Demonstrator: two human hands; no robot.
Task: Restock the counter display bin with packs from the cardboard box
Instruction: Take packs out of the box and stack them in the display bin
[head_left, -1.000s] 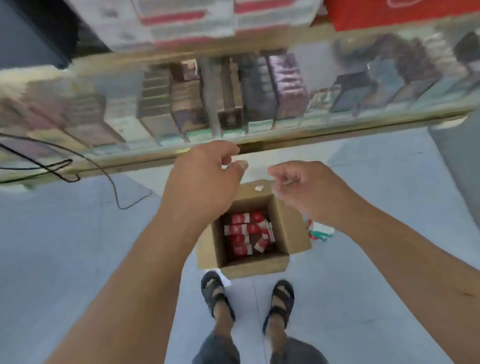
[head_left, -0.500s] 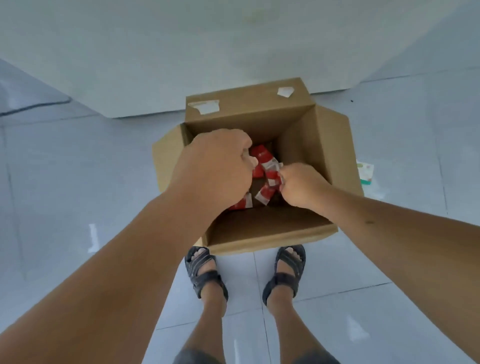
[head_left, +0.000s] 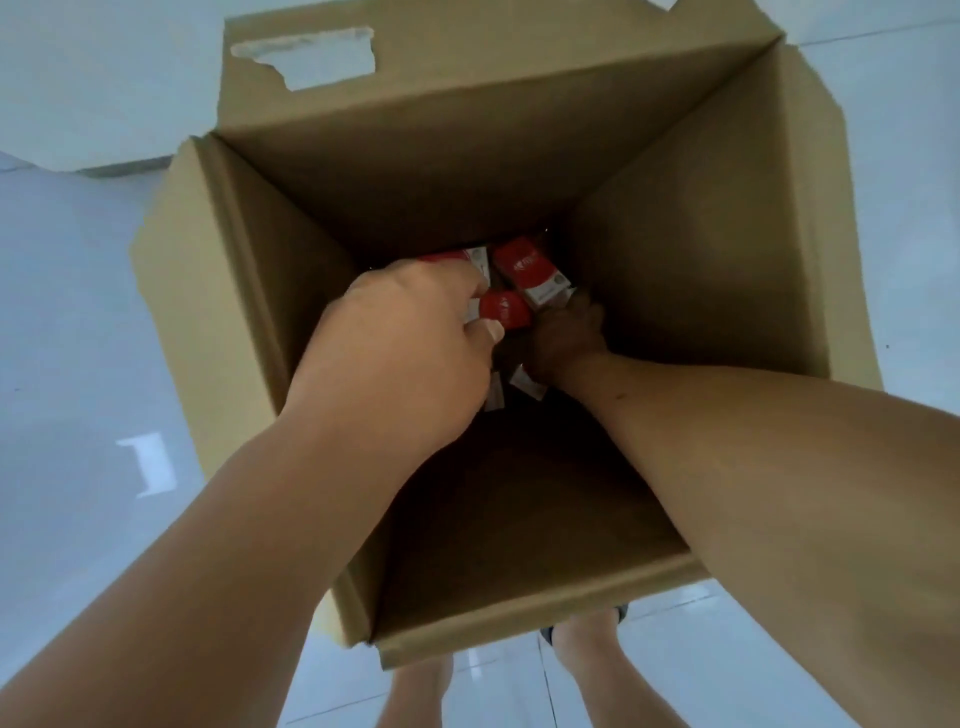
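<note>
Head camera, looking straight down: the left hand (head_left: 410, 353), at the middle of the frame, is curled tight, its thumb and fingers pinching a red pack (head_left: 505, 310) that sticks out just right of its knuckles. The right hand (head_left: 566, 338) is deeper in, just right of that pack and in shadow. Its fingers bend downward against a red-and-white pack (head_left: 527, 273) lying tilted just above it in the frame, but whether they grip anything cannot be told. Both hands are inside the cardboard box (head_left: 467, 171), which fills most of the frame with its flaps folded open; a torn tape patch (head_left: 306, 57) marks the far flap at upper left. Other loose packs (head_left: 480, 260) lie at the bottom of the box — white edges show around and below the hands. The box stands on a pale tiled floor (head_left: 78, 312), and the person's feet (head_left: 587, 644) show at the lower edge.
</note>
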